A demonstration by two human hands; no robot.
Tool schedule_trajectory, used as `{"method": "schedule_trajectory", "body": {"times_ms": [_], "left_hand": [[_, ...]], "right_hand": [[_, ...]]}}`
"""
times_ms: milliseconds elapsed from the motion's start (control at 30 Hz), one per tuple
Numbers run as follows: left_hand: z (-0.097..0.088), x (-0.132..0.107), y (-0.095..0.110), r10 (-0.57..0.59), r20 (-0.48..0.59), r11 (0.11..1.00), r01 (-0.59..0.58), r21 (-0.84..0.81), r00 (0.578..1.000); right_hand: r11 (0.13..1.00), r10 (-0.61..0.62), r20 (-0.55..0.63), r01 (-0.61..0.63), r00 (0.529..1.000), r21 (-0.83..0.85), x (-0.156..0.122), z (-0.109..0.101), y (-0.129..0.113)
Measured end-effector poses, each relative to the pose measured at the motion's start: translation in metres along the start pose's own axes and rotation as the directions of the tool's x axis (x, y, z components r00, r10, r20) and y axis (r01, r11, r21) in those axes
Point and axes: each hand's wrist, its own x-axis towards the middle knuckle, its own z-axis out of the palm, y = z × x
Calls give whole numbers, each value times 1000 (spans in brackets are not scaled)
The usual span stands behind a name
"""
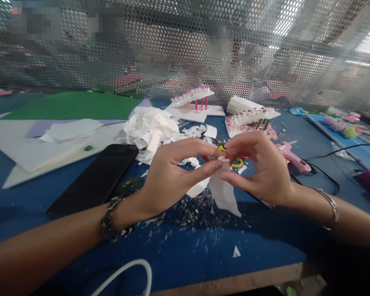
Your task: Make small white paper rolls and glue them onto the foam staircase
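Your two hands meet over the middle of a blue desk (265, 250), fingertips almost touching. Between them you hold a white strip (223, 193).

Your left hand (169, 174) comes in from 8 o'clock. Its thumb and forefinger are closed in a pinch on the strip's top left edge. Your right hand (260, 168) comes in from 4 o'clock with the fingers curled in, and its fingertips nip the top right edge. Both hands are equally near the strip and both are nearly closed.

The strip hangs from the pinch with its long axis running from 12 o'clock down toward 5 o'clock. Its lower end is loose above the desk. Grey shavings (200, 211) lie scattered beneath it.

Yellow-handled scissors (236, 163) lie just behind your fingers at 12 o'clock, mostly hidden by them. A pink glue gun (292, 158) rests at 2 o'clock beyond your right hand. A black phone (95, 179) lies at 9 o'clock, and a heap of white scraps (151, 129) at 11 o'clock.

The strip's top is covered by your fingertips, so I cannot tell how it is folded or whether anything small is held with it. Your right thumb's contact is hard to make out. The background behind the mesh is blurred.
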Motion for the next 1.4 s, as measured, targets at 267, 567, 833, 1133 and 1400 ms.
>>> {"method": "schedule_trajectory", "body": {"times_ms": [267,567,833,1133,1400], "left_hand": [[1,0,-7,-132,-33,991,132,10,991],[0,5,-7,-265,55,964,264,18,963],[0,2,-9,-210,84,978,210,8,974],[3,0,-2,-111,29,993,109,51,993],[-1,2,-10,-84,61,996,83,22,995]], "right_hand": [[966,-121,-18,113,993,-234,2,-1,-3],[833,-367,103,376,924,-405,5,-10,8],[884,-283,49,280,958,-375,7,-11,9],[936,-168,-13,156,986,-315,4,-9,3],[986,-27,9,28,1000,-165,11,-13,-3]]}}
